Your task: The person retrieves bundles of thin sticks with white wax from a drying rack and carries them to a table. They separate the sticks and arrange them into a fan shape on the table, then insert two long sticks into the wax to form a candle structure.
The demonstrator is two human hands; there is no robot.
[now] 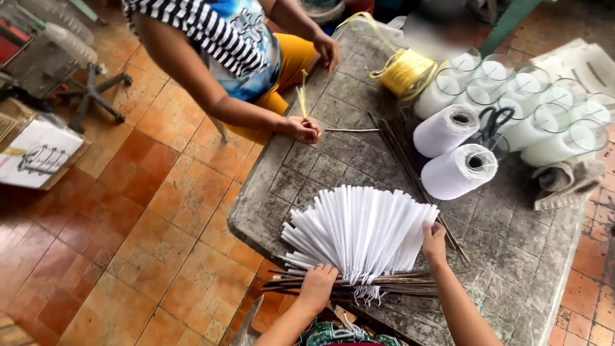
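Observation:
A fan of white strips (pixel 359 227) tied to thin dark sticks (pixel 397 283) lies on a grey stone table (pixel 320 147). My left hand (pixel 317 285) presses down on the base of the fan, where the sticks gather. My right hand (pixel 434 242) touches the fan's right edge, fingers on the outermost strips. Across the table another person's hand (pixel 302 128) rests on the surface holding a yellow strip and a thin stick.
Two white thread rolls (pixel 451 150) lie at the right, with black scissors (pixel 494 120) and several clear jars of white material (pixel 532 109) behind. A yellow twine spool (pixel 405 70), loose dark sticks (pixel 400 154) and a folded cloth (pixel 567 179) are nearby. Tiled floor at left.

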